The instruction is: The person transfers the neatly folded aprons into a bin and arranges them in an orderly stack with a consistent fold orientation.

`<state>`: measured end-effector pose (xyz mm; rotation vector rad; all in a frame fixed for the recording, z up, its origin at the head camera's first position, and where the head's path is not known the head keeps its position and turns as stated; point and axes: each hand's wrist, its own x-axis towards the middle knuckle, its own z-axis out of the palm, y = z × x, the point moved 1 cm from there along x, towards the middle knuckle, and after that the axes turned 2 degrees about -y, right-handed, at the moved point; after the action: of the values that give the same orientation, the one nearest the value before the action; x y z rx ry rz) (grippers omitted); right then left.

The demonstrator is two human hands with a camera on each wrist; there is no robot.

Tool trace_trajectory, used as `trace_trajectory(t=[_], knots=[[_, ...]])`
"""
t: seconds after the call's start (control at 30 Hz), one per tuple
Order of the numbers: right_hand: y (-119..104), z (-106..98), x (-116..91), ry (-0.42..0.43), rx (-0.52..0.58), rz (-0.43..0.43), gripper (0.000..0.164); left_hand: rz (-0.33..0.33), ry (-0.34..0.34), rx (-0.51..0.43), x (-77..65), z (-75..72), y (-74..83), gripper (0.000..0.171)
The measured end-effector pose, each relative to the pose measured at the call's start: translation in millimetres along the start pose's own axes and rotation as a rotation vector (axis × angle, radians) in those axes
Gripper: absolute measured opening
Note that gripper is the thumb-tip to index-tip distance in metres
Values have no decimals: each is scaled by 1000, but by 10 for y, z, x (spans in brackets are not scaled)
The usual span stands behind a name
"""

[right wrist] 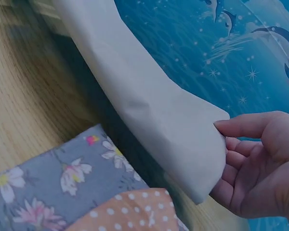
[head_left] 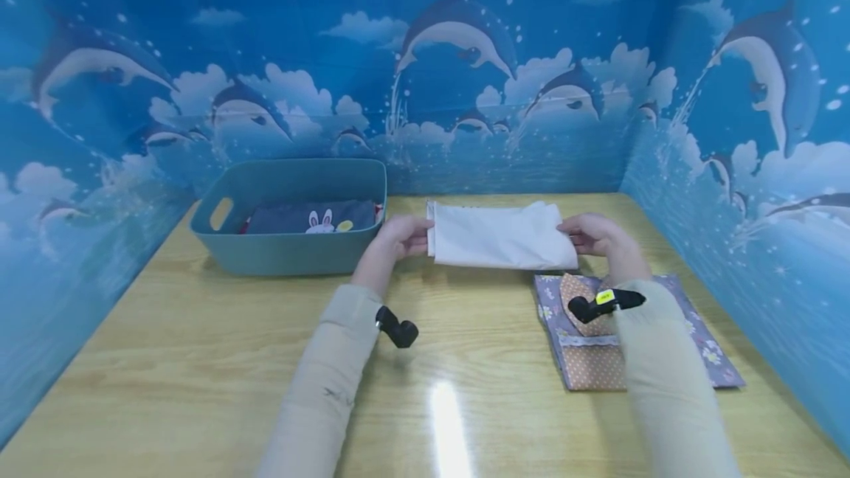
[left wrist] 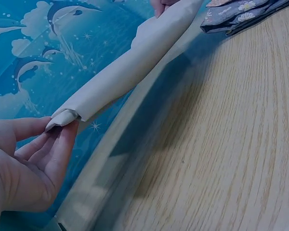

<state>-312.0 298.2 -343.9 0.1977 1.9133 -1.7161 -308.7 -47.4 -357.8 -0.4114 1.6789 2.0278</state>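
Note:
A folded white cloth stretches between both hands near the back of the table, and its shadow falls on the wood below. My left hand pinches its left end between thumb and fingers; the left wrist view shows the folded layers of the cloth at that grip. At the opposite end, my right hand pinches the cloth's edge, with the thumb on top in the right wrist view. Below the right forearm lies a folded grey floral fabric piece with an orange polka-dot part.
A teal plastic basket stands at the back left, with folded dark fabric bearing a white rabbit inside it. Blue dolphin-print curtains border the wooden table at the back and sides.

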Motion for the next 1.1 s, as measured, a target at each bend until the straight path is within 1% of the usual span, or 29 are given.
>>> trace_trajectory(t=[0.07, 0.17, 0.2, 0.3, 0.37, 0.4, 0.43, 0.5, 0.57, 0.63, 0.7, 0.73, 0.87, 0.93, 0.97, 1.03, 1.1], knots=[[7, -27, -6, -19, 3, -14, 21, 4, -1, 1, -15, -4, 13, 34], [31, -92, -13, -56, -28, -54, 6, 15, 2, 12, -29, 10, 33, 33], [50, -136, 6, -91, -15, -69, 5, 16, 5, 14, -34, 16, 38, 32], [65, -170, 5, -113, -50, -81, 22, 20, 15, 19, -44, 30, 49, 32], [61, -164, -2, -80, -78, -66, 25, 20, 20, 15, -45, 34, 51, 32], [55, -160, -7, -67, -74, -54, 22, 20, 22, 12, -45, 38, 50, 32], [39, -131, -35, -23, -101, -39, 21, 21, 23, 9, -44, 41, 49, 32], [24, -119, -53, -1, -84, -17, 10, 26, 24, -2, -38, 50, 45, 32], [11, -107, -68, 6, -46, 3, 3, 33, 24, -8, -33, 60, 41, 32], [7, -107, -71, 10, -25, 17, 4, 39, 26, -3, -33, 64, 41, 32], [5, -104, -70, 1, -28, 25, 5, 43, 28, 9, -37, 65, 45, 32], [7, -105, -71, 5, -40, 27, 9, 43, 28, 16, -41, 65, 48, 32], [-2, -96, -92, 21, -118, 25, 34, 59, 14, 37, -68, 78, 74, 33], [-20, -84, -113, 37, -143, 23, 45, 74, 11, 48, -88, 87, 96, 32], [-32, -79, -126, 42, -150, 22, 46, 83, 10, 52, -99, 93, 108, 31], [-57, -67, -145, 48, -147, 19, 44, 90, 15, 61, -116, 100, 130, 30], [-81, -62, -160, 46, -139, 17, 34, 91, 17, 59, -131, 103, 152, 29]])
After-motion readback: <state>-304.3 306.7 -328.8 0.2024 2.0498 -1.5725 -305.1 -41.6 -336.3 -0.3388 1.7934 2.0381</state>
